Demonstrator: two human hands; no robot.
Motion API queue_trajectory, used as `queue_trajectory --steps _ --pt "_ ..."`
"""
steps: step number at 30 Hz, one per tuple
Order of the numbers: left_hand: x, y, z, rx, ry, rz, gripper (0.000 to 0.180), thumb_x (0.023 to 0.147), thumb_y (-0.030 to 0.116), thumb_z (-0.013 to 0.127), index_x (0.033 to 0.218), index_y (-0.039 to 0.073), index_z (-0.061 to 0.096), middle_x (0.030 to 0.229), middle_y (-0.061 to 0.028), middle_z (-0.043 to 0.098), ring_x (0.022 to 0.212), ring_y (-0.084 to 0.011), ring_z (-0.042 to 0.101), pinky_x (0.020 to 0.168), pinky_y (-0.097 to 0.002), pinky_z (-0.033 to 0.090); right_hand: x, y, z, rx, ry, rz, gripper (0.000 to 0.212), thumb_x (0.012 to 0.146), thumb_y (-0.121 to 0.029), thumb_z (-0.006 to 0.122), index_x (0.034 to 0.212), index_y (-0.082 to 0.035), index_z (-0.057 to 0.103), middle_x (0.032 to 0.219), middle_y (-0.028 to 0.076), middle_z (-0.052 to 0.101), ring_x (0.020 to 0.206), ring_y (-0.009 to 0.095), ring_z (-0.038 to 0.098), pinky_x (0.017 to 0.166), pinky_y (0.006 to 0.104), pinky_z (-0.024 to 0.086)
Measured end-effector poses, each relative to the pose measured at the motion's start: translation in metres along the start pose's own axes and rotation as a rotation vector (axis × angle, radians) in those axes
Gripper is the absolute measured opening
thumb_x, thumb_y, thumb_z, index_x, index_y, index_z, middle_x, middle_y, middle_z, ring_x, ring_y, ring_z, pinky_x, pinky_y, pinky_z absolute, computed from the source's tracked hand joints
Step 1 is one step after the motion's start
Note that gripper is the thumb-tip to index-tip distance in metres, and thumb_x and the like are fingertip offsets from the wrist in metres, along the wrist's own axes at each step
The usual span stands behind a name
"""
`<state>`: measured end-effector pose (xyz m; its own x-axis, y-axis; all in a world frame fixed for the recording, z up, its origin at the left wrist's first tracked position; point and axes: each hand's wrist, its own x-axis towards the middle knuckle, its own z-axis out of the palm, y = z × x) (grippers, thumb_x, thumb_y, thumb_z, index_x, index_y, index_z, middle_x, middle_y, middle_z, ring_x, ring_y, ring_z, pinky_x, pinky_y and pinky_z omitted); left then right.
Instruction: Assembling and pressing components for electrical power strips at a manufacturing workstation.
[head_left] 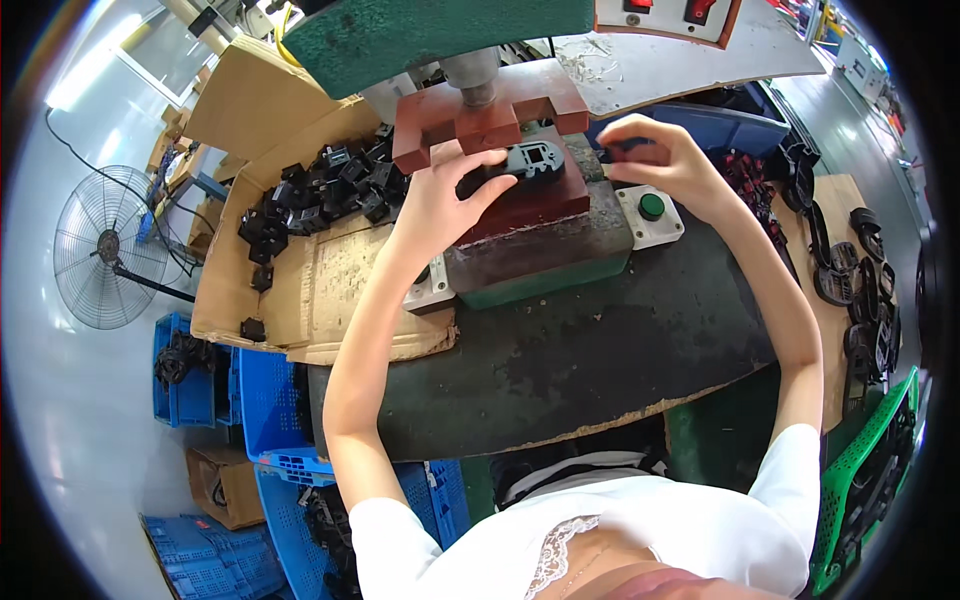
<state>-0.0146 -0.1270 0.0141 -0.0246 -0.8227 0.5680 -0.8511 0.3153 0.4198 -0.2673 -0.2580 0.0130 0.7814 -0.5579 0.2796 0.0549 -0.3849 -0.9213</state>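
Note:
A black plastic part (537, 157) with a square opening lies over the dark red lower block (545, 205) of a press. My left hand (445, 195) reaches in from the left, its thumb and fingers closed on the part's left end. Just above hangs the press's notched red upper block (490, 112). To the right of the lower block, my right hand (665, 160) is curled, thumb and fingertips close together. A small dark bit shows at its fingertips, too little to name.
A green push button (651, 207) sits right of the press base. Left stands a cardboard box (330, 270) with black plastic pieces (335, 180). A blue bin (735, 125) is at back right; black parts (835, 270) lie on a board further right. Blue crates (270, 400) stand lower left.

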Motion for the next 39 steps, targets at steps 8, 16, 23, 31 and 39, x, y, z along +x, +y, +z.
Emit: queue_trajectory --steps 8,16,23,31,39 --pt "-0.007 0.006 -0.01 0.015 -0.007 0.106 0.028 0.077 0.019 0.072 0.099 0.004 0.065 0.097 -0.0115 0.063 0.09 -0.0284 0.059 0.078 -0.0342 0.046 0.046 0.016 0.027 -0.293 0.08 -0.412 0.025 0.082 -0.013 0.07 0.103 -0.002 0.062 0.076 0.001 0.058 0.068 0.004 0.053 0.06 0.0201 0.045" --pt "-0.058 0.0 -0.043 0.173 0.013 0.111 0.019 0.074 0.006 0.07 0.091 0.002 0.064 0.1 -0.0085 0.062 0.094 -0.0282 0.058 0.081 -0.0369 0.047 0.06 0.008 0.039 -0.325 0.036 -0.394 0.017 0.077 -0.012 0.073 0.082 0.001 0.064 0.08 0.003 0.065 0.07 0.011 0.058 0.066 0.0263 0.047" --pt "-0.095 -0.006 -0.05 0.12 -0.137 -0.033 0.016 0.073 0.001 0.068 0.088 -0.001 0.062 0.092 -0.0118 0.06 0.086 -0.0294 0.059 0.075 -0.0347 0.048 0.062 0.009 0.031 -0.413 -0.06 -0.449 0.014 0.077 -0.009 0.072 0.081 0.002 0.064 0.089 0.006 0.066 0.085 0.017 0.061 0.079 0.0292 0.048" --pt "-0.101 0.0 -0.049 0.127 -0.103 -0.14 0.034 0.074 0.0 0.068 0.107 0.002 0.057 0.089 -0.013 0.061 0.084 -0.0303 0.061 0.074 -0.0349 0.049 0.051 -0.004 0.031 -0.556 -0.053 -0.419 0.013 0.077 -0.008 0.07 0.083 0.0 0.063 0.087 0.01 0.064 0.078 0.023 0.058 0.072 0.0314 0.045" --pt "-0.102 -0.005 -0.049 0.103 -0.09 -0.172 0.038 0.075 0.001 0.069 0.11 0.002 0.055 0.091 -0.015 0.064 0.085 -0.0286 0.064 0.074 -0.0347 0.05 0.055 -0.002 0.026 -0.601 -0.05 -0.566 0.014 0.078 -0.011 0.069 0.087 -0.002 0.062 0.086 0.01 0.064 0.077 0.027 0.057 0.073 0.032 0.044"
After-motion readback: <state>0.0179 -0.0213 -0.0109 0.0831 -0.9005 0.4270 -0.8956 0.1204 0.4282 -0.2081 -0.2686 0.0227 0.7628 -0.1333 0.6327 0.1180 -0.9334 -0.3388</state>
